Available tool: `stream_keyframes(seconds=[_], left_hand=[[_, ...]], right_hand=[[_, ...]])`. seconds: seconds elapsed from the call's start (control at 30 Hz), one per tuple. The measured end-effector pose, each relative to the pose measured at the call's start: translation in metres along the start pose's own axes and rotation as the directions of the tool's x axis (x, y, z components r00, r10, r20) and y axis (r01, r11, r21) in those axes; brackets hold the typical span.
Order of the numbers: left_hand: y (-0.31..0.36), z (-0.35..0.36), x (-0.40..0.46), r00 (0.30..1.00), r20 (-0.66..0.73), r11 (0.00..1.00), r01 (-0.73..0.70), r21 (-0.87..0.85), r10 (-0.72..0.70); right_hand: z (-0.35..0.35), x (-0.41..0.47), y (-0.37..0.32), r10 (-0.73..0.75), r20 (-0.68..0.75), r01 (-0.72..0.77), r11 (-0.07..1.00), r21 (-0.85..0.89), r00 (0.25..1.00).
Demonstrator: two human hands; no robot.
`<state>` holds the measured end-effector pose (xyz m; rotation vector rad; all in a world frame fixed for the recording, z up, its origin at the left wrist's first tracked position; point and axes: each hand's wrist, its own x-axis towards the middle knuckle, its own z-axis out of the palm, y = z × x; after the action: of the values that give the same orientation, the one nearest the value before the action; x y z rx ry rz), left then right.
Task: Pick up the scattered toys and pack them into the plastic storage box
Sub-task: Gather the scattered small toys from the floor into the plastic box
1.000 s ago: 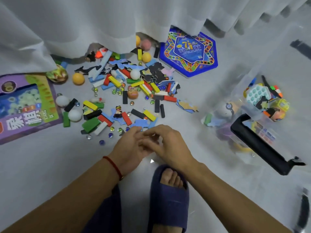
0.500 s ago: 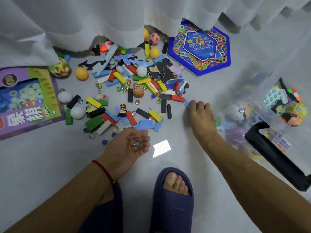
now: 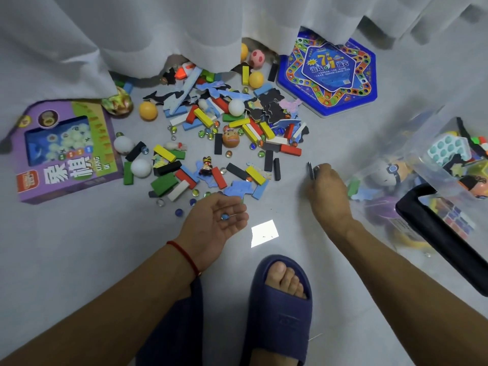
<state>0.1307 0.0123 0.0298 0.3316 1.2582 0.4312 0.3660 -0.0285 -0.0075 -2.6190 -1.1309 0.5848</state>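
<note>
Toys (image 3: pixel 224 143) lie scattered on the floor (image 3: pixel 79 247) at the far side, below a white curtain (image 3: pixel 158 30). Left hand (image 3: pixel 215 223) rests palm up with relaxed fingers, a small blue marble (image 3: pixel 225 216) on it. Right hand (image 3: pixel 326 191) pinches a thin dark piece (image 3: pixel 311 170) just left of the plastic storage box (image 3: pixel 433 165), which holds toys at right.

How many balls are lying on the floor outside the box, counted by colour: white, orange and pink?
White balls: 3
Orange balls: 3, one half hidden by the curtain
Pink ball: 1
Total: 7
</note>
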Motion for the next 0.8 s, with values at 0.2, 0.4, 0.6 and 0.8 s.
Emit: stream_keyframes(seconds=[0.2,0.4,0.6,0.8], left_hand=[[-0.003,-0.002,-0.001,0.997,0.046,0.995,0.064,-0.076,-0.061],[-0.004,-0.015,0.002,0.986,0.140,0.944,0.131,-0.304,-0.091],[0.006,-0.035,0.003,0.998,0.037,0.936,0.063,-0.346,-0.053],[0.014,-0.039,0.007,0.999,-0.042,0.947,0.009,-0.321,-0.024]], right_hand=[[-0.007,-0.063,-0.048,-0.193,0.158,0.093,0.868,0.489,0.968],[0.016,-0.108,-0.106,-0.614,0.302,0.558,0.789,0.256,0.729],[0.036,-0.057,-0.094,-0.514,0.071,0.506,0.856,0.108,0.855],[0.060,-0.014,-0.084,-0.491,0.236,0.537,0.817,-0.211,0.839]])
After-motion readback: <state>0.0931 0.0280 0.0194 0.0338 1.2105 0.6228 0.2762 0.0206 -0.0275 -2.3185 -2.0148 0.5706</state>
